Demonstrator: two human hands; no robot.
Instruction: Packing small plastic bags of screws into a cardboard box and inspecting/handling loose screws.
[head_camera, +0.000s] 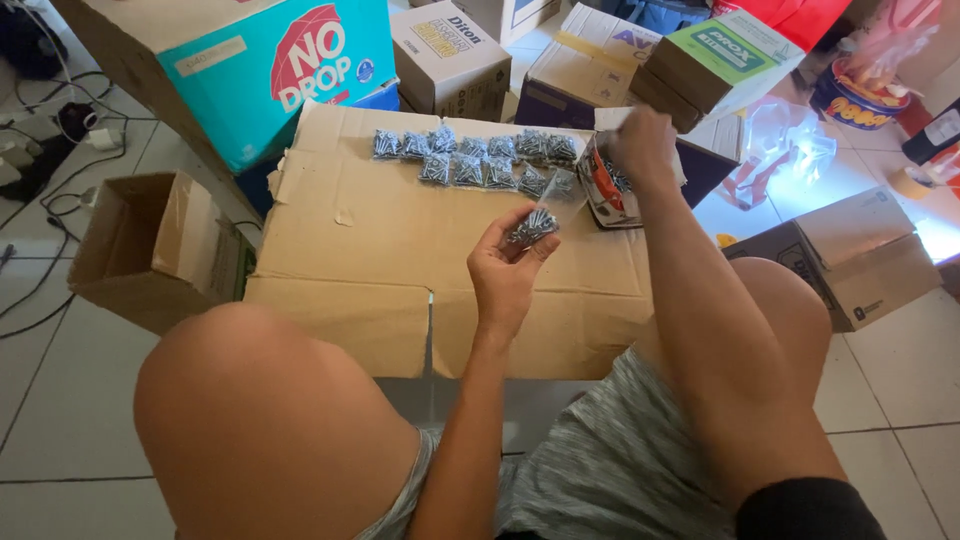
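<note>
Pinching small screw bag (535, 225) in left hand (505, 270); right hand (643, 145), closed, is reached forward into screw box (605, 185), just beyond bag.

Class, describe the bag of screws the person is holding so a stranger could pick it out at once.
Find the flattened cardboard sheet on the floor. Above its middle, the left hand pinches a small clear bag of screws. Unlike the filled bags lying in rows, it is held in the air.
</note>
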